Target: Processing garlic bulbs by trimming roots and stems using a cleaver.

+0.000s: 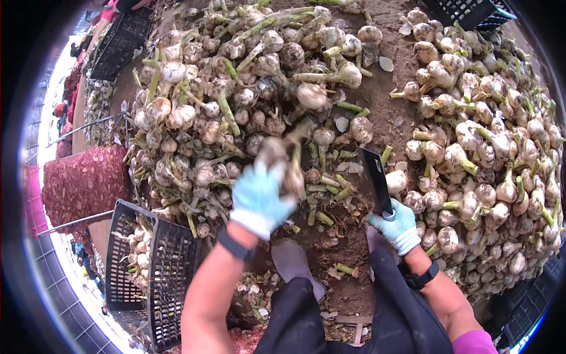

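My left hand (259, 197), in a pale blue glove, is over the near edge of a large heap of garlic (203, 118). Its fingers are curled round a garlic bulb (272, 152); motion smears both. With the other glove, my right hand (396, 229) grips a knife (375, 176) whose dark, broad blade points up and away from me. Many bulbs in the heap have long green stems. Between my hands, cut stem pieces (330, 187) and dry skins lie on the soil. The knife's handle is hidden mostly inside my fist.
A second garlic pile (471, 141) spreads along the right. At the lower left stands a black plastic crate (171, 277) holding some bulbs, near a filled red mesh sack (85, 183). More black crates (121, 44) stand at the far left and far right. My feet are on the soil.
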